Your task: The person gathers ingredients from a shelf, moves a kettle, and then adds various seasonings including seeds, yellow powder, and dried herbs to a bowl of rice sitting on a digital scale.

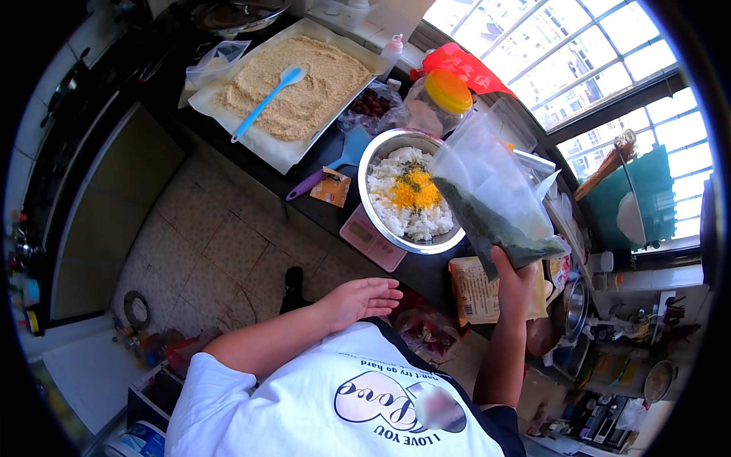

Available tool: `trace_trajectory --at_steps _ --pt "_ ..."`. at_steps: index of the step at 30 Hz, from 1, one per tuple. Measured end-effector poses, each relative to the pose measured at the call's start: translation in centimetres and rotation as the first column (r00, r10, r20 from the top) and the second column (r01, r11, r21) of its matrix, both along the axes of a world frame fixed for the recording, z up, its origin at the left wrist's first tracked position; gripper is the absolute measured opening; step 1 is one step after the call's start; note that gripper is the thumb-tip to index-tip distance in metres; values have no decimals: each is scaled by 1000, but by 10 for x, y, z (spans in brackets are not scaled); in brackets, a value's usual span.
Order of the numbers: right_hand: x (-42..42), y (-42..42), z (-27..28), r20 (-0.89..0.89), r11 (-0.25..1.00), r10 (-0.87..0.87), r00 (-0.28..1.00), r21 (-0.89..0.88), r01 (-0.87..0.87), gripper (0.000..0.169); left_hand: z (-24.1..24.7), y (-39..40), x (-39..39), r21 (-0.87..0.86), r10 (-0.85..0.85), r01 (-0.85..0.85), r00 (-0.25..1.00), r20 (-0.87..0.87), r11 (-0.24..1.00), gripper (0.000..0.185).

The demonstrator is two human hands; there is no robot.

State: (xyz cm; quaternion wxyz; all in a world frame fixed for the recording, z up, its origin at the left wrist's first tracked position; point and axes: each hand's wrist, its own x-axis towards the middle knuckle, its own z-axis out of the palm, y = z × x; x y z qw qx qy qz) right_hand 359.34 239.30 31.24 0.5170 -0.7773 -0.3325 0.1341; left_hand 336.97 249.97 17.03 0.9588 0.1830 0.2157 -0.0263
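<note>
My right hand [517, 280] grips the lower corner of a clear plastic bag [485, 165], tilted beside the bowl. Dark green flakes [485, 211] lie along its lower side. Near the front of my shirt, my left hand [365, 297] is empty, its fingers stretched out. A stainless steel bowl [377, 225] holds white rice [425, 225] topped with a heap of orange-yellow crumbs [417, 191] and some dark flakes. Beneath the bowl is a pink kitchen scale [371, 237], partly covered. The bag's upper end overlaps the bowl's right rim in view.
Left of the bowl lie a silicone spatula [348, 151] and a torn orange sachet [332, 188]. A paper-lined tray [274, 154] of beige crumbs carries a blue spatula [268, 103]. Behind stands a yellow-lidded jar [448, 94]. A printed packet [477, 288] lies near my right wrist.
</note>
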Motion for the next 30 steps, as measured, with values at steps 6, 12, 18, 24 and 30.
trace_trajectory --at_steps 6,12,18,24,30 --pt "0 2 0 33 997 -48 998 61 46 30 -1 -1 0 -11 -13 13 1000 -18 1000 37" --pt "5 0 -3 21 986 -89 996 141 85 25 1 -1 2 -24 -25 24 999 -27 999 35" --pt "5 1 0 64 991 -90 994 102 84 26 -4 -2 1 -31 -25 24 1000 -13 999 34" --pt "3 1 -4 110 995 -89 990 43 85 28 -5 -2 0 -34 -22 21 1000 -6 999 34" --pt "2 1 -3 128 998 -58 990 4 58 32 -6 -1 1 -36 -10 10 1000 -7 999 34"
